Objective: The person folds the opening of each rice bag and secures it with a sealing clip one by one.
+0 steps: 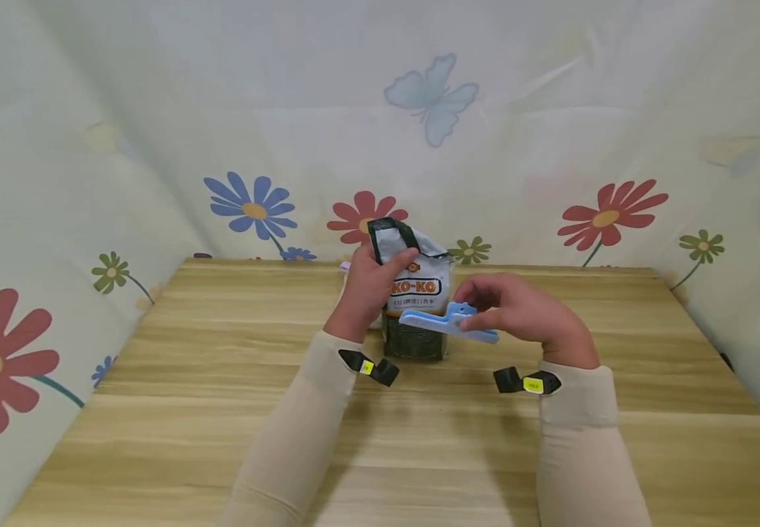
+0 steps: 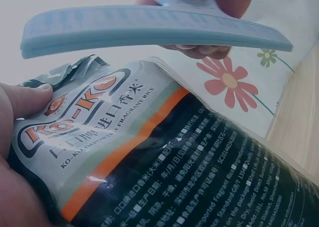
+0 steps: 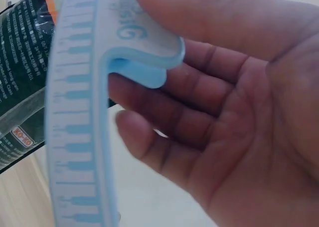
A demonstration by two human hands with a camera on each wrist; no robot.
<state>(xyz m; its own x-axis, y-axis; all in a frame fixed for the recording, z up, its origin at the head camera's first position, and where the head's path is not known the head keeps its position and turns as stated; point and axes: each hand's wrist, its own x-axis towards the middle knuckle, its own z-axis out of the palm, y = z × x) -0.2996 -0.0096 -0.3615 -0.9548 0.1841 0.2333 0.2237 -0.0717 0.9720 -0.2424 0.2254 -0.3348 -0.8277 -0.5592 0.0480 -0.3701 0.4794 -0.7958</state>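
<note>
A bag of rice [image 1: 415,342] with KO-KO lettering stands upright on the wooden table, its dark green and silver wrapper folded over at the top. My left hand [image 1: 361,294] grips its upper left side, thumb across the front. In front of the bag's right side, my right hand [image 1: 523,309] pinches a long light-blue bag clip [image 1: 422,320] by its handles. Piano-key marks run along the clip's bar [image 3: 75,137] in the right wrist view. From the left wrist, the clip's bar [image 2: 149,30] appears above the bag's folded top [image 2: 75,72].
The wooden table [image 1: 222,410] reaches back to a flower-printed cloth backdrop [image 1: 505,161]. Behind my left hand, a small pale pinkish thing [image 1: 344,266] shows, mostly hidden. A small dark object [image 1: 202,255] sits at the table's back left edge.
</note>
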